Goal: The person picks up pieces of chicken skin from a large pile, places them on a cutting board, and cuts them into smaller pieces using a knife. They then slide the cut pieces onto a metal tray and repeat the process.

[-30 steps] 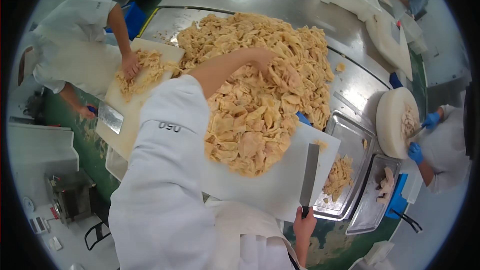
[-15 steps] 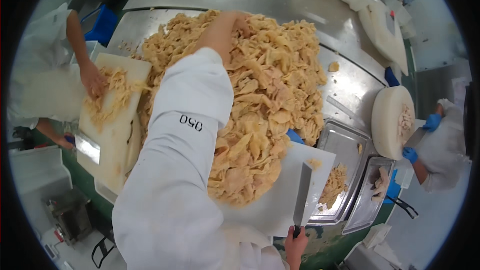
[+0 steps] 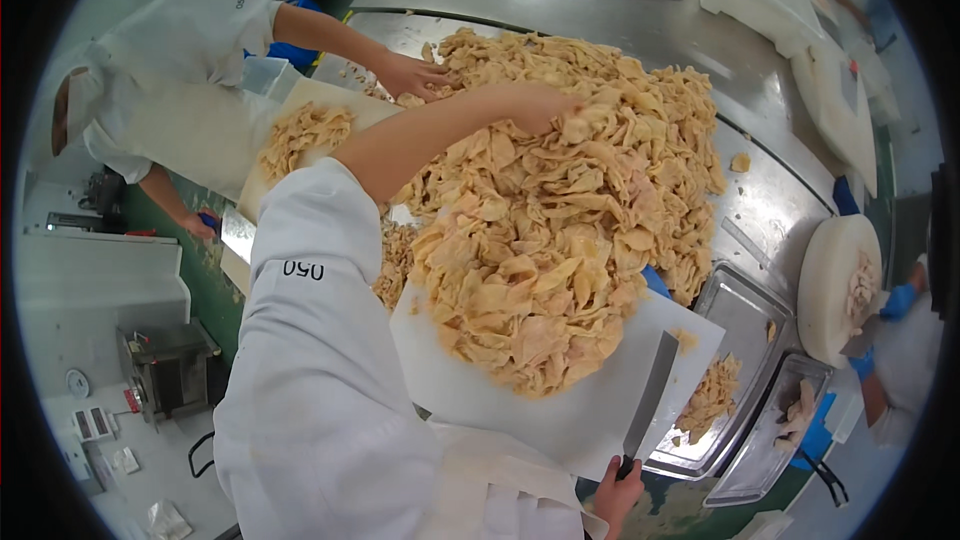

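Note:
A large heap of pale yellow pieces that look like poultry skin [image 3: 560,250] fills the middle, its near part lying on a white cutting board [image 3: 600,430]. My left arm reaches across it, and my left hand [image 3: 545,108] rests on the top of the heap; its fingers are mostly hidden behind the hand and among the pieces. Down at the lower right, my right hand [image 3: 619,493] is closed round the dark handle of a long, broad-bladed knife [image 3: 650,395]. The blade points away from me, over the board's right part.
At left, a co-worker's hand [image 3: 410,75] touches the heap's edge; their other hand [image 3: 200,225] holds a knife beside a board with skin [image 3: 305,140]. Metal trays [image 3: 748,290] with chopped pieces [image 3: 712,395] stand at right, near a round white block [image 3: 815,290] and a blue-gloved person.
The view has swung, shifting the scene rightward. My left hand has come nearer over the heap. The co-worker's hand has gone from their board to the heap. My right hand keeps the knife.

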The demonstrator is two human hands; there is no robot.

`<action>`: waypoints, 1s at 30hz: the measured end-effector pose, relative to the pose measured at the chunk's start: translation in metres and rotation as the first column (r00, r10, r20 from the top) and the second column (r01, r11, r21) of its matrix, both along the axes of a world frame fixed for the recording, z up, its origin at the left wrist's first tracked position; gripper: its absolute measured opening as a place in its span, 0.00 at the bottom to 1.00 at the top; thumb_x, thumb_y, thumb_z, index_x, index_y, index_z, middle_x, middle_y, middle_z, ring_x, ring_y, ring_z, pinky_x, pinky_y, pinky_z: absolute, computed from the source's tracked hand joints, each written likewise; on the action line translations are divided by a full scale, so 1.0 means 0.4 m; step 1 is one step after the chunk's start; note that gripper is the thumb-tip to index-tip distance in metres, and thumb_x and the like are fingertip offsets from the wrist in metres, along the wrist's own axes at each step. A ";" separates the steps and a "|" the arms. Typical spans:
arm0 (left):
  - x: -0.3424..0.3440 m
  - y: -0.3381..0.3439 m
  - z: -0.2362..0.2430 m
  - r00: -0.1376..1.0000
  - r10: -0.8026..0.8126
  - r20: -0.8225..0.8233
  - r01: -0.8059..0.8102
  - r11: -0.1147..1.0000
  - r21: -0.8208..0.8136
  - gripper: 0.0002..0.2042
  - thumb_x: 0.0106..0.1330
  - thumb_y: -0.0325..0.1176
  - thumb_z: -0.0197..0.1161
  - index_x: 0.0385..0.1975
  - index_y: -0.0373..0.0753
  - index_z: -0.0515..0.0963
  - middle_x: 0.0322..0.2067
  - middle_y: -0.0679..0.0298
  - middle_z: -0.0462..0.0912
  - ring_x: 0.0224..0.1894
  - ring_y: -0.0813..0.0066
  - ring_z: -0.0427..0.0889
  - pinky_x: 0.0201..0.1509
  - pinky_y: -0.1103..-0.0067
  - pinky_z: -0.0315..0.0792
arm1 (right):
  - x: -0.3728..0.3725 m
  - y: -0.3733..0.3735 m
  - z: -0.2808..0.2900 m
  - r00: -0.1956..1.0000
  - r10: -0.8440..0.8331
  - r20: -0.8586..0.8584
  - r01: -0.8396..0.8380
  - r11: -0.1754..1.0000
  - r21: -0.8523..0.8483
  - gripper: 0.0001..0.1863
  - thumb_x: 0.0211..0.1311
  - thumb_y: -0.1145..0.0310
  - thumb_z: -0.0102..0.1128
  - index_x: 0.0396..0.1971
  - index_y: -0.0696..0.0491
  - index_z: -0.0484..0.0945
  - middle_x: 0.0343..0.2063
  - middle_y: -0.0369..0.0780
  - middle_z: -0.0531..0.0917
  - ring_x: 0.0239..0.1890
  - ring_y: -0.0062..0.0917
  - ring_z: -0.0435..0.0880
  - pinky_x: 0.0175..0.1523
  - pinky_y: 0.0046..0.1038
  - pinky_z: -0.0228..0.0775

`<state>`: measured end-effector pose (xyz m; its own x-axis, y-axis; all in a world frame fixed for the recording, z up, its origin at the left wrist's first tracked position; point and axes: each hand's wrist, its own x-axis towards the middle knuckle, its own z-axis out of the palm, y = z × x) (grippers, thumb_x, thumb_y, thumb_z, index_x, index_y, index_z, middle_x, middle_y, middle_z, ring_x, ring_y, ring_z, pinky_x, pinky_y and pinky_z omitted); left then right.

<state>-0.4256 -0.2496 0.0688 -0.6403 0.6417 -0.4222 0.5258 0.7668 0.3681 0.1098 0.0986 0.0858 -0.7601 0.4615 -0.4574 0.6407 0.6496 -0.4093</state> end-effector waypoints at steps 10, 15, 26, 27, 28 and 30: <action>-0.035 0.039 -0.103 0.986 0.020 -0.163 -0.034 0.996 -0.085 0.43 0.57 0.25 0.63 0.73 0.56 0.51 0.55 0.33 0.70 0.48 0.48 0.80 0.50 0.63 0.75 | 0.000 0.004 -0.006 0.998 0.066 -0.017 -0.066 0.998 0.021 0.15 0.66 0.62 0.58 0.31 0.62 0.73 0.18 0.49 0.79 0.22 0.47 0.80 0.29 0.40 0.68; 0.080 -0.070 0.071 0.985 0.020 -0.171 -0.035 0.995 -0.089 0.38 0.59 0.34 0.66 0.71 0.48 0.59 0.53 0.38 0.74 0.52 0.49 0.79 0.53 0.62 0.74 | -0.003 0.007 -0.001 0.997 0.052 -0.054 -0.051 0.999 0.015 0.15 0.63 0.61 0.60 0.30 0.59 0.72 0.18 0.50 0.79 0.25 0.52 0.81 0.30 0.45 0.68; 0.010 -0.131 -0.176 0.960 0.269 -0.077 -0.277 0.867 -0.414 0.24 0.59 0.45 0.69 0.49 0.33 0.79 0.43 0.48 0.83 0.41 0.54 0.83 0.40 0.66 0.78 | 0.017 0.004 -0.001 0.996 0.077 -0.045 -0.073 0.993 0.090 0.15 0.64 0.60 0.60 0.30 0.59 0.72 0.19 0.51 0.78 0.26 0.53 0.78 0.31 0.44 0.67; 0.000 -0.321 -0.214 0.931 0.315 -0.183 -0.361 0.861 -0.359 0.19 0.58 0.42 0.68 0.42 0.32 0.82 0.30 0.50 0.84 0.31 0.53 0.83 0.32 0.66 0.77 | -0.001 -0.004 -0.003 0.984 0.156 -0.087 -0.154 0.988 0.031 0.15 0.64 0.60 0.60 0.30 0.59 0.72 0.18 0.50 0.78 0.26 0.53 0.78 0.30 0.45 0.66; -0.004 -0.275 -0.236 0.941 0.291 -0.171 -0.334 0.874 -0.353 0.19 0.58 0.42 0.68 0.42 0.32 0.82 0.30 0.50 0.84 0.31 0.53 0.83 0.32 0.66 0.77 | -0.001 -0.002 -0.004 0.986 0.146 -0.078 -0.143 0.989 0.040 0.15 0.64 0.60 0.60 0.30 0.58 0.72 0.18 0.50 0.78 0.25 0.53 0.78 0.30 0.45 0.66; 0.016 -0.158 -0.222 0.742 0.545 -0.391 -0.470 0.838 0.276 0.16 0.54 0.41 0.69 0.34 0.32 0.83 0.26 0.49 0.84 0.29 0.52 0.84 0.32 0.65 0.77 | 0.000 0.004 0.009 0.993 0.094 -0.064 -0.090 0.994 0.059 0.15 0.64 0.60 0.60 0.29 0.58 0.72 0.18 0.50 0.77 0.25 0.53 0.78 0.30 0.45 0.66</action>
